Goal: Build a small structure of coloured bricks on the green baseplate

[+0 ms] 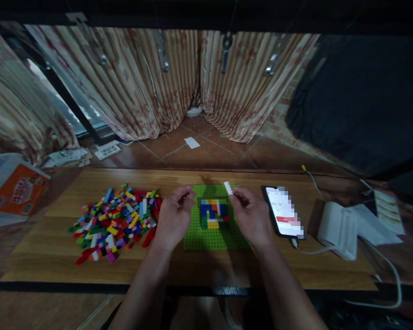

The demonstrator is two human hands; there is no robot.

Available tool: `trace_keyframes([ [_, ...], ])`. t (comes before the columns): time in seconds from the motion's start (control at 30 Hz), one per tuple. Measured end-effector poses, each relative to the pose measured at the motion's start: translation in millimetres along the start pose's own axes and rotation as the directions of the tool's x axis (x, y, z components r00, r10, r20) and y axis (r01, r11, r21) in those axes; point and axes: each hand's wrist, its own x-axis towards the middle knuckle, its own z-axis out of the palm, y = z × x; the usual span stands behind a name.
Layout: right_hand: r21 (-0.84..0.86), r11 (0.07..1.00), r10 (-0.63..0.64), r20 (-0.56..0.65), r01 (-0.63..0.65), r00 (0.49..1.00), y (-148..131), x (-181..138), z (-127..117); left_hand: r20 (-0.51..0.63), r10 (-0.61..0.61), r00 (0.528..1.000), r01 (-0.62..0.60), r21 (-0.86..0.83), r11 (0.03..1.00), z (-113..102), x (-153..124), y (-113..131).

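Observation:
A green baseplate [206, 238] lies in the middle of the wooden table [55, 252], with a small block of blue, yellow, red and green bricks [213, 214] built on it. My right hand [251, 215] hovers over the plate's right side and pinches a small white brick [228, 187] between thumb and fingertip. My left hand [174, 217] hangs over the plate's left edge with its fingers curled; whether it holds anything is hidden. A heap of loose coloured bricks [115, 220] lies to the left of my left hand.
A phone [284, 211] with a lit screen lies right of the plate, its cable running to a white box [339, 229] and papers [382, 220]. An orange package [17, 190] sits at the far left. Curtains [141, 87] hang over the tiled floor behind the table.

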Motion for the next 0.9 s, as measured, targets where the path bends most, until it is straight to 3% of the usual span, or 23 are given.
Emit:
trace_keyframes([
  [0.17,-0.013,0.999,0.034,0.023,-0.034,0.999,5,1,-5,0.020,0.033,0.999,-0.035,0.129,0.991,-3,0,0],
  [0.47,-0.157,0.987,-0.010,0.110,0.027,0.994,4,1,-5,0.134,0.022,0.991,-0.080,0.444,0.892,0,-8,11],
  [0.9,-0.285,0.958,0.030,0.127,0.008,0.991,15,4,-13,0.238,-0.038,0.971,-0.118,0.607,0.786,9,-11,12],
])
